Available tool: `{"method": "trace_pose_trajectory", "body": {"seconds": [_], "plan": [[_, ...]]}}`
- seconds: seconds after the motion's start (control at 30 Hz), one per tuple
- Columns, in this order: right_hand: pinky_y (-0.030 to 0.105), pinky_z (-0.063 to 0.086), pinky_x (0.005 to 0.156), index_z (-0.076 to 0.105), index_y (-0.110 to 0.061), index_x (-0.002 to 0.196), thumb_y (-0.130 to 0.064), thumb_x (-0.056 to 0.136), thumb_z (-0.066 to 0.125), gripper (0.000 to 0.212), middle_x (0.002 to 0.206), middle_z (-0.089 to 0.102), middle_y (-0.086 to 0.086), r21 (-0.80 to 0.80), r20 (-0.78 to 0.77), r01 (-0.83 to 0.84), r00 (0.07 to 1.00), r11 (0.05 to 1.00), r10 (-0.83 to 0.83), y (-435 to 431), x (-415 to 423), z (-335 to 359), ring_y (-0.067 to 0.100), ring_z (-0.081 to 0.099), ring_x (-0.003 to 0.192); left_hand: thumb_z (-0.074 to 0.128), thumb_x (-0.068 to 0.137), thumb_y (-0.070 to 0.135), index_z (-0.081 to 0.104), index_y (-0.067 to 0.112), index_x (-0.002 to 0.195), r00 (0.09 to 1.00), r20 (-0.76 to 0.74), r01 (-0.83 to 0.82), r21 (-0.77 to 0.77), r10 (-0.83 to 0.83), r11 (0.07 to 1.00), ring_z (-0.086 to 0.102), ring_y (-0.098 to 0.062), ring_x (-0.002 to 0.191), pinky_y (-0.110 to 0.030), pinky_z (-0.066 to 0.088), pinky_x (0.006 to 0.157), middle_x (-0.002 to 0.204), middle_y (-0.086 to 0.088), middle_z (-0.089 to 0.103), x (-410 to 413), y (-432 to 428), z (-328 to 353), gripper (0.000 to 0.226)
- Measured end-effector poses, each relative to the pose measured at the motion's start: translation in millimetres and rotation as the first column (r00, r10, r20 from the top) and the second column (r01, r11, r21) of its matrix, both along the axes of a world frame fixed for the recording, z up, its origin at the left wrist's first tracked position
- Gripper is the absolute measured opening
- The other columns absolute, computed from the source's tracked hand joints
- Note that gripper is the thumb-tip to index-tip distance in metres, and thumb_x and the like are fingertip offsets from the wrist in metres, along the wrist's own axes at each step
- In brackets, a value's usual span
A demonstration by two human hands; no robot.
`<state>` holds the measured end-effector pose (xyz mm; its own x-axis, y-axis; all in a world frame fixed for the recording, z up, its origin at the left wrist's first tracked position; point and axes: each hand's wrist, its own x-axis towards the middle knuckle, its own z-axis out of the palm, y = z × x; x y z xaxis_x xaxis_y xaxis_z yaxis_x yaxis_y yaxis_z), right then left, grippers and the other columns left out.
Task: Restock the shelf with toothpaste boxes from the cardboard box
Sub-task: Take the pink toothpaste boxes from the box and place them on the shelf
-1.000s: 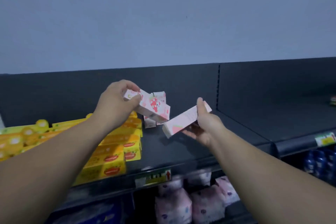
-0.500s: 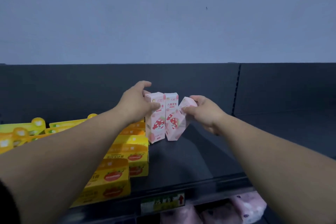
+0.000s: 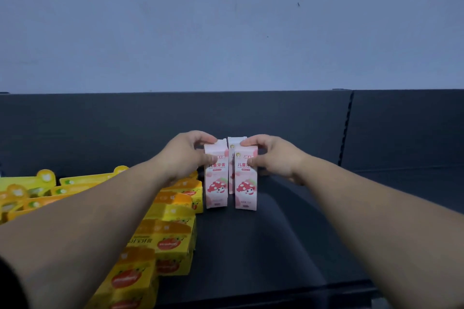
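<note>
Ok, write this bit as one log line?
left hand: grips left pink box | right hand: grips right pink box | pose: both upright on shelf | yellow boxes: at left

Yellow boxes [image 3: 173, 233] lie in rows at left; a pale wall [image 3: 226, 20] rises behind

2 bare forearms reach forward and converge, hands level and close together. The left hand [image 3: 184, 155] pinches the top of the left pink box [image 3: 216, 183], fingers over, thumb in front; the right hand [image 3: 275, 158] grips the right pink box [image 3: 246, 184] likewise.
</note>
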<state>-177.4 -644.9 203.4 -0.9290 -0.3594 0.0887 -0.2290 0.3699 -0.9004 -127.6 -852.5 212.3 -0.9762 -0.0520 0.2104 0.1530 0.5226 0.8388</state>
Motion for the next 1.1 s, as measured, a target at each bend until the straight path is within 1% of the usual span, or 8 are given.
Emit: {"method": "trace_pose_trajectory", "body": {"seconds": [0.13,0.3,0.47,0.53,0.7,0.87,1.0,1.1], "plan": [[0.041,0.059,0.085,0.066,-0.021,0.111,0.002,0.093,0.058,0.030,0.111,0.069,0.010,0.018,-0.027,-0.012,1.000,1.000,0.013,3,-9,2,0.027,0.070,0.100,0.067,0.088,0.010,0.059,0.023,0.120,1.000,0.021,0.018,-0.039,-0.017,0.999,0.068,-0.011,0.089,-0.019,0.054,0.059,0.107,0.001,0.067,-4,1,0,0.035],[0.042,0.059,0.084,0.068,-0.020,0.106,0.002,0.094,0.057,0.028,0.109,0.071,0.012,0.002,-0.065,-0.009,0.998,1.000,0.009,2,-13,-2,0.031,0.069,0.101,0.066,0.089,0.013,0.058,0.025,0.121,1.000,0.009,0.011,-0.131,-0.010,0.991,0.067,-0.010,0.090,-0.022,0.057,0.066,0.107,0.004,0.068,-10,2,-2,0.035],[0.042,0.057,0.088,0.067,-0.019,0.105,0.006,0.093,0.056,0.029,0.110,0.070,0.013,-0.058,-0.047,-0.030,0.998,0.998,0.028,3,-12,-4,0.028,0.067,0.105,0.065,0.090,0.015,0.059,0.026,0.121,1.000,0.003,0.017,-0.140,-0.017,0.990,0.066,-0.010,0.094,-0.023,0.057,0.068,0.111,0.003,0.066,-10,0,0,0.033],[0.038,0.058,0.087,0.066,-0.018,0.106,0.007,0.093,0.056,0.030,0.110,0.070,0.011,-0.066,-0.042,-0.037,0.999,0.997,0.034,4,-11,-4,0.023,0.068,0.104,0.064,0.090,0.016,0.058,0.026,0.122,1.000,-0.004,0.017,-0.164,-0.018,0.986,0.065,-0.009,0.093,-0.023,0.057,0.067,0.111,0.004,0.066,-10,-1,-1,0.034],[0.024,0.059,0.075,0.065,-0.014,0.108,0.011,0.091,0.056,0.031,0.094,0.069,-0.004,-0.095,-0.063,-0.013,0.998,0.995,0.008,5,-6,-6,-0.002,0.068,0.080,0.063,0.091,0.018,0.056,0.025,0.128,0.998,-0.069,-0.031,-0.278,0.012,0.960,0.062,-0.013,0.104,-0.030,0.057,0.080,0.122,0.002,0.062,-8,-3,-4,0.038],[0.026,0.059,0.079,0.065,-0.017,0.105,0.012,0.088,0.059,0.034,0.105,0.069,-0.002,-0.139,-0.092,0.019,0.995,0.990,-0.032,1,-2,-11,0.002,0.068,0.094,0.063,0.091,0.019,0.058,0.026,0.126,0.990,-0.142,-0.070,-0.344,0.022,0.937,0.054,-0.013,0.118,-0.024,0.051,0.083,0.131,0.005,0.057,-3,-4,-5,0.036],[0.015,0.054,0.066,0.065,-0.017,0.113,0.009,0.086,0.064,0.038,0.106,0.071,-0.005,-0.149,-0.122,0.078,0.988,0.986,-0.096,1,6,-10,-0.003,0.067,0.091,0.063,0.092,0.019,0.058,0.027,0.126,0.987,-0.158,-0.067,-0.371,0.008,0.926,0.049,-0.011,0.122,-0.006,0.040,0.065,0.135,0.006,0.054,4,-6,-4,0.036],[0.014,0.048,0.061,0.062,-0.028,0.120,-0.001,0.083,0.071,0.045,0.122,0.061,-0.011,-0.105,-0.172,0.162,0.969,0.981,-0.179,2,16,-9,0.002,0.061,0.105,0.063,0.091,0.020,0.058,0.029,0.125,0.983,-0.185,-0.081,-0.388,0.008,0.918,0.046,-0.012,0.125,-0.006,0.039,0.060,0.139,0.006,0.050,10,-6,-4,0.035]]}}
